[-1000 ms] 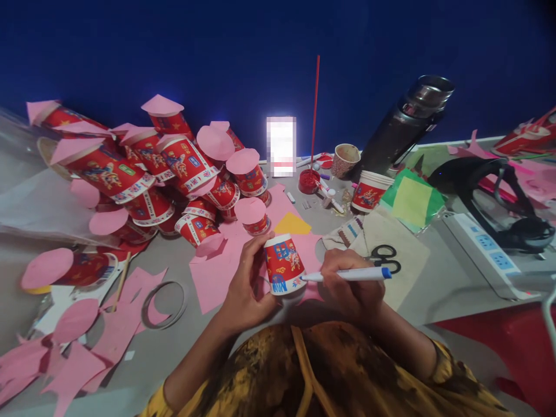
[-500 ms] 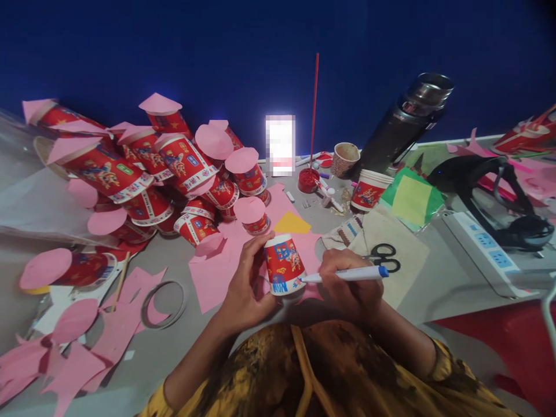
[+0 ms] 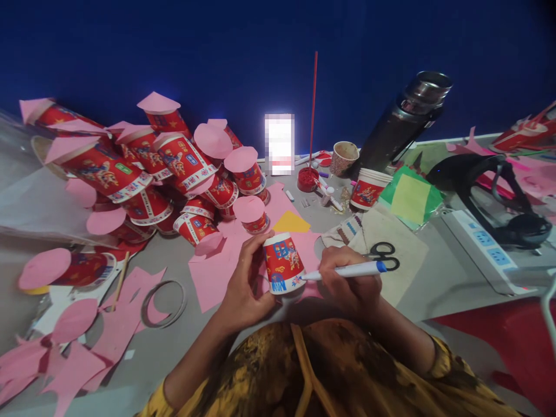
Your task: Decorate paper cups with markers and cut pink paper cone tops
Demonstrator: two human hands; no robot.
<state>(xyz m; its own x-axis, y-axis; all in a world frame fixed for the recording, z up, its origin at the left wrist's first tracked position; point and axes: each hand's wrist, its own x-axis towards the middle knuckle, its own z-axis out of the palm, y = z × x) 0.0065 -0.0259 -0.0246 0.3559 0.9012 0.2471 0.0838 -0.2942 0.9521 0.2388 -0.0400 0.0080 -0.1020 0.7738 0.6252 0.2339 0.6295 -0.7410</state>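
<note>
A red printed paper cup (image 3: 284,263) is upside down in front of me, slightly tilted, with blue marks on its white rim band. My left hand (image 3: 247,284) grips it from the left side, thumb low and fingers behind. In my right hand (image 3: 351,281) is a white marker with a blue end (image 3: 358,269), held like a pen. Its tip meets the lower right of the cup, at the white band. Pink paper (image 3: 212,284) lies under and behind the cup. Black-handled scissors (image 3: 383,256) rest just beyond my right hand.
Several red cups with pink paper cones (image 3: 185,159) are piled at the left. Pink scraps (image 3: 113,336) and a tape roll (image 3: 164,304) lie nearer. Behind stand a red pot with a stick (image 3: 308,179), stacked cups (image 3: 369,190) and a dark flask (image 3: 395,121). A power strip (image 3: 486,252) is at right.
The marker has shifted slightly, its blue end a little lower and further left. The cup has turned slightly in my left hand. Both hands keep their holds.
</note>
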